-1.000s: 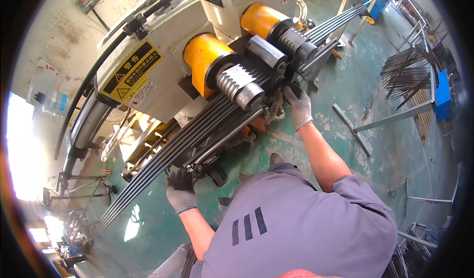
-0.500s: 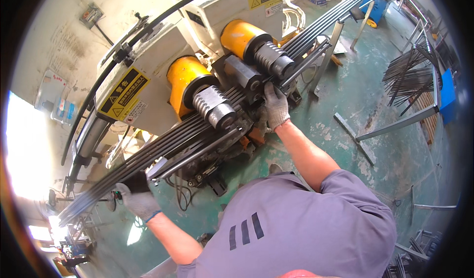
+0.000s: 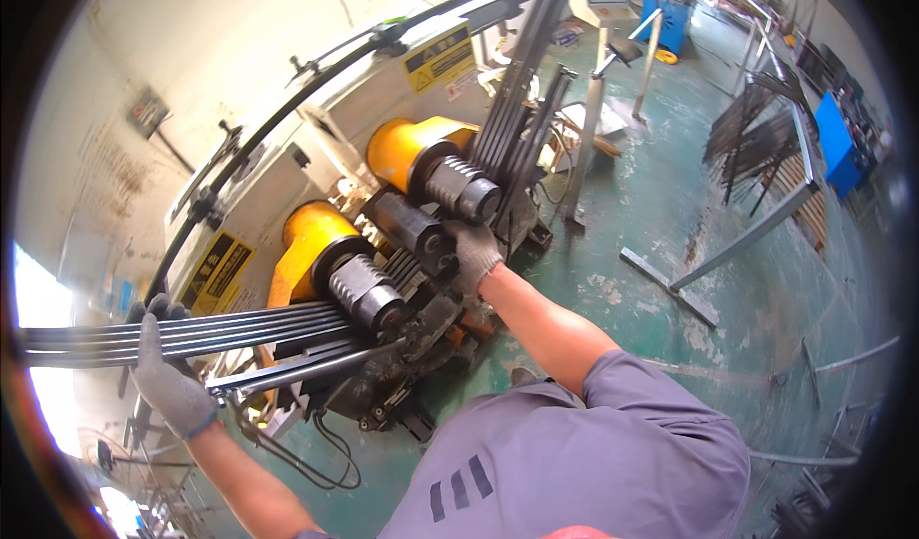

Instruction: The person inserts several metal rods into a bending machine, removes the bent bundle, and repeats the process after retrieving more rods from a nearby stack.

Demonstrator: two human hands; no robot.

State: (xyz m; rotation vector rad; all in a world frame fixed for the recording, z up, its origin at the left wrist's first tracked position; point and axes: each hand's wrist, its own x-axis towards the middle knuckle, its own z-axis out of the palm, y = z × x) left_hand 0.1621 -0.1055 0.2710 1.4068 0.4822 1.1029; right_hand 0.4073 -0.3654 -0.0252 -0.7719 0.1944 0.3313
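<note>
My left hand [image 3: 172,386], in a grey knit glove, is closed round a bundle of long dark metal bars [image 3: 258,328], its thumb across the front and fingertips over the far side. The bars run into a bending machine, past two yellow housings [image 3: 321,233] with ribbed steel rollers [image 3: 364,290]. Beyond the rollers the bars rise steeply to the upper right, so the bundle is bent. Between the rollers sits a black faceted block [image 3: 407,228]. My gloved right hand [image 3: 474,257] is curled against that block's front end; what its fingers grip is hidden.
A straight steel rail [image 3: 306,371] sticks out below the bars on the left, with black hoses [image 3: 335,453] hanging underneath. A curved black rail [image 3: 278,108] arches behind the machine. To the right stand metal posts [image 3: 589,146], a rack of thin rods [image 3: 751,137] and a blue panel [image 3: 840,146].
The bars have gone from nearly straight to bent at the rollers, both ends swinging upward. My left hand has risen leftward with them. My right hand stays by the block as the view shifts.
</note>
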